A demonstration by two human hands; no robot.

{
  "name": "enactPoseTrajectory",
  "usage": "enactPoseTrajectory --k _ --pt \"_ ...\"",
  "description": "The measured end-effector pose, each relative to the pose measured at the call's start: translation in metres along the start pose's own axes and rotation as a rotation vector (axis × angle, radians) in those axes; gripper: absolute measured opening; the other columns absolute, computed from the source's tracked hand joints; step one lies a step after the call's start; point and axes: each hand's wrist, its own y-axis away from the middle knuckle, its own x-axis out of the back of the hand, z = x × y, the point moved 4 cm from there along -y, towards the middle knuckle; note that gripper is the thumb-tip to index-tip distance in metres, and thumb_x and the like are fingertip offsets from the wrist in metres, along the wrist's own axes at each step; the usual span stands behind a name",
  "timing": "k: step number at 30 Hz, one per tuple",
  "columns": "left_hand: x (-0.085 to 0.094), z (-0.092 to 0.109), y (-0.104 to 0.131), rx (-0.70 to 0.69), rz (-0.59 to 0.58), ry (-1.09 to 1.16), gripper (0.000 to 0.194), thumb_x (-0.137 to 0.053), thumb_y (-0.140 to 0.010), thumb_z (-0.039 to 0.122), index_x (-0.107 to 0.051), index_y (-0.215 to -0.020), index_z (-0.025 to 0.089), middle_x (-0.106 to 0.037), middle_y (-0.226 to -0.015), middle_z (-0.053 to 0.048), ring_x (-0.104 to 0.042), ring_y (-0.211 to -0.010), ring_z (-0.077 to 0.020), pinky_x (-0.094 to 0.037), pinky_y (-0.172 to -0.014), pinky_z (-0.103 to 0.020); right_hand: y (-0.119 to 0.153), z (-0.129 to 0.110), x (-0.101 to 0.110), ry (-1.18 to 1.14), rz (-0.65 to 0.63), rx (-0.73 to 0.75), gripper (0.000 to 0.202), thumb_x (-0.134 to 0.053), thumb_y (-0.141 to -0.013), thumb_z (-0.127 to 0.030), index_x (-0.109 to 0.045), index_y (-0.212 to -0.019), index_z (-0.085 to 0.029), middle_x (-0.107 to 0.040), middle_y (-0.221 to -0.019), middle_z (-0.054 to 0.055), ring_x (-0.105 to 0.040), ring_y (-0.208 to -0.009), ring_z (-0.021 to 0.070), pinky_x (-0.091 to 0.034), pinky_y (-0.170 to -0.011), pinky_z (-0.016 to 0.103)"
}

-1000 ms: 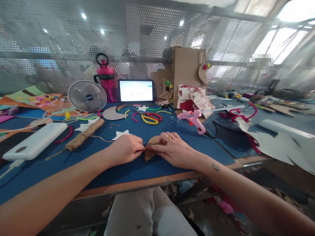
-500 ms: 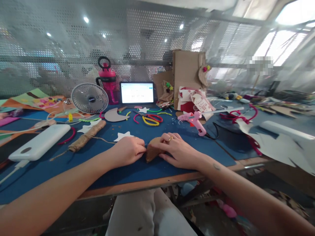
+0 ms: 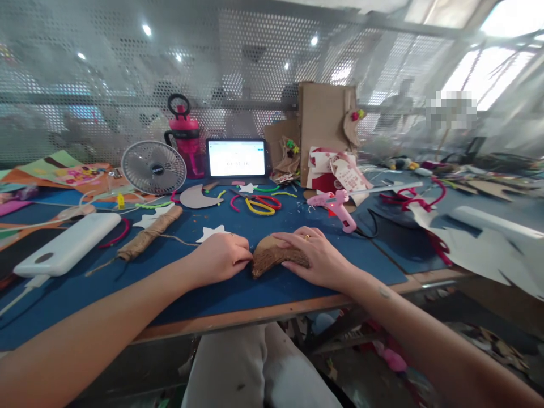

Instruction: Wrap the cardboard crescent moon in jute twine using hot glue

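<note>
A brown cardboard crescent (image 3: 272,249) stands on the blue table mat, its near edge lined with coarse twine. My right hand (image 3: 318,255) grips its right end, thumb at the inner curve and fingers over the top. My left hand (image 3: 223,258) is closed in a pinch at the crescent's left tip. A strand of twine (image 3: 181,240) runs from a twine-wound roll (image 3: 151,233) on the left to behind my left hand. The pinched end itself is hidden by my fingers. A white paper star (image 3: 210,233) lies just behind that hand.
A pink glue gun (image 3: 338,208) with its cord lies right of centre. Red and yellow scissors (image 3: 261,207) and a grey crescent cutout (image 3: 198,196) lie behind my hands. A white power bank (image 3: 70,243), fan (image 3: 153,168), tumbler (image 3: 186,139) and tablet (image 3: 236,158) stand around.
My right hand has shifted right along the crescent and turned it, so more of its twine-lined edge shows. My left hand has stayed nearly in place.
</note>
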Motion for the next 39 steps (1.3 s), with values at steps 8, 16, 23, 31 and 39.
enactPoseTrajectory --k 8,16,23,31,39 --pt "0.000 0.000 0.001 0.007 0.004 0.010 0.022 -0.049 -0.087 0.020 -0.071 -0.086 0.017 -0.067 -0.080 -0.005 -0.064 -0.072 -0.0176 -0.046 -0.066 -0.027 0.005 0.003 0.006 0.022 0.216 -0.056 0.044 -0.066 -0.078 -0.033 -0.056 -0.120 -0.024 -0.068 -0.096 0.002 -0.052 -0.093 0.0212 -0.043 -0.088 0.037" --pt "0.001 0.003 -0.001 0.093 0.026 0.072 0.028 -0.043 -0.091 0.031 -0.065 -0.096 0.014 -0.063 -0.087 -0.007 -0.061 -0.076 -0.0178 -0.047 -0.068 -0.028 0.001 0.003 0.001 -0.011 0.078 -0.077 0.051 -0.065 -0.078 -0.035 -0.050 -0.126 -0.023 -0.068 -0.095 0.003 -0.051 -0.097 0.0238 -0.041 -0.090 0.044" --pt "-0.010 0.010 -0.006 0.046 -0.057 0.020 0.063 -0.046 -0.085 0.060 -0.055 -0.122 0.010 -0.055 -0.098 -0.012 -0.056 -0.083 -0.0228 -0.048 -0.072 -0.033 0.000 0.005 0.000 -0.050 0.091 -0.045 0.051 -0.065 -0.078 -0.033 -0.049 -0.126 -0.021 -0.066 -0.101 0.005 -0.050 -0.095 0.0234 -0.042 -0.089 0.043" --pt "-0.009 0.018 -0.011 -0.036 -0.108 -0.076 0.051 -0.045 -0.088 0.053 -0.062 -0.110 0.010 -0.057 -0.101 -0.013 -0.056 -0.085 -0.0254 -0.047 -0.076 -0.037 -0.002 -0.002 0.001 -0.013 0.021 -0.028 0.044 -0.059 -0.083 -0.030 -0.051 -0.126 -0.023 -0.061 -0.098 0.006 -0.050 -0.098 0.0236 -0.040 -0.090 0.041" --pt "-0.011 0.017 -0.008 -0.027 -0.086 -0.098 0.063 -0.042 -0.089 0.056 -0.054 -0.121 0.003 -0.057 -0.101 -0.016 -0.056 -0.086 -0.0256 -0.048 -0.076 -0.036 -0.001 -0.007 -0.002 0.140 -0.101 -0.010 0.038 -0.045 -0.090 -0.027 -0.053 -0.127 -0.029 -0.053 -0.099 0.009 -0.048 -0.094 0.0228 -0.040 -0.088 0.042"
